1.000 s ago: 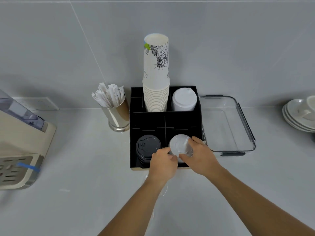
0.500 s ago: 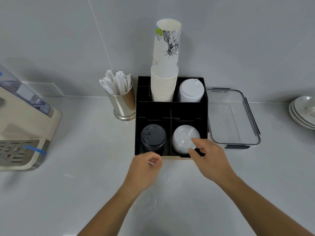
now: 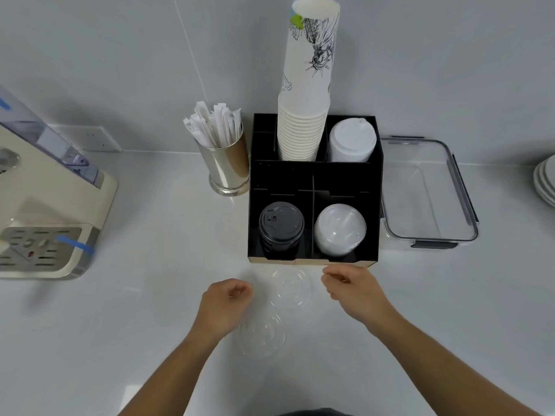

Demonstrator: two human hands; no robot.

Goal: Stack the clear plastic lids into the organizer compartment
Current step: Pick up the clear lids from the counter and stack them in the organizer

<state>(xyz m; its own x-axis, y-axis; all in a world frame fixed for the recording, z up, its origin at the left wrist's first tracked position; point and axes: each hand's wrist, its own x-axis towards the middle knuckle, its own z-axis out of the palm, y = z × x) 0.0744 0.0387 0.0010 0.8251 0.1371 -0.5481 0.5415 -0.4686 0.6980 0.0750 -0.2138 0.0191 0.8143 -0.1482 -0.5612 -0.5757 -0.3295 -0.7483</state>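
text: none legible | paper cups (image 3: 309, 85): drawing only, no readable words

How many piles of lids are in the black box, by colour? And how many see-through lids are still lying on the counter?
Black lid pile: 1
White lid pile: 1
Clear lid pile: 1
Loose clear lids on the counter: 2
Total: 3 piles in the box, 2 loose lids.

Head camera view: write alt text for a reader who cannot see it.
Two bare hands, left hand and right hand, hover empty over a white counter beside two loose clear lids. Behind them, a black organizer holds a stack of clear lids front right and black lids front left.
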